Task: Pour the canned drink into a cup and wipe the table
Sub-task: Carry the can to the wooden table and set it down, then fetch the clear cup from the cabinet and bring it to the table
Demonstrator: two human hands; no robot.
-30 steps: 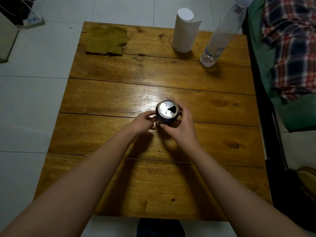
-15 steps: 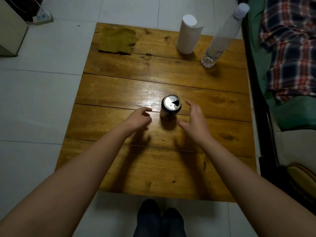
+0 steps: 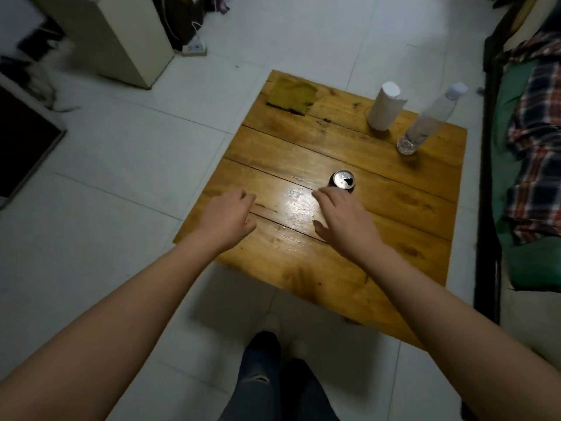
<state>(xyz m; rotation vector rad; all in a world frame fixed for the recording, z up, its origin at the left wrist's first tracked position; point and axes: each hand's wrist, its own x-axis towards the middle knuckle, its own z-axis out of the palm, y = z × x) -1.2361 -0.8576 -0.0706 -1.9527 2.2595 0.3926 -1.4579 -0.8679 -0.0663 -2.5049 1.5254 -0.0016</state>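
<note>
An opened dark drink can (image 3: 343, 180) stands upright near the middle of the wooden table (image 3: 403, 226). My right hand (image 3: 344, 221) hovers just in front of the can with relaxed, spread fingers and holds nothing; it hides the can's lower side. My left hand (image 3: 227, 215) hangs over the table's left part with loosely curled fingers, empty and well apart from the can. A white paper cup (image 3: 385, 107) stands upside down at the far side. A yellow-green cloth (image 3: 292, 97) lies flat on the far left corner.
A clear plastic water bottle (image 3: 425, 124) stands right of the cup near the far right corner. A bed with a plaid blanket (image 3: 537, 141) runs along the table's right side. White tiled floor and a beige cabinet (image 3: 115, 38) lie to the left. My legs (image 3: 273, 387) are below.
Both hands have let go of the can and drawn back toward me. The view has pulled back and swung left, so the table now sits to the right.
</note>
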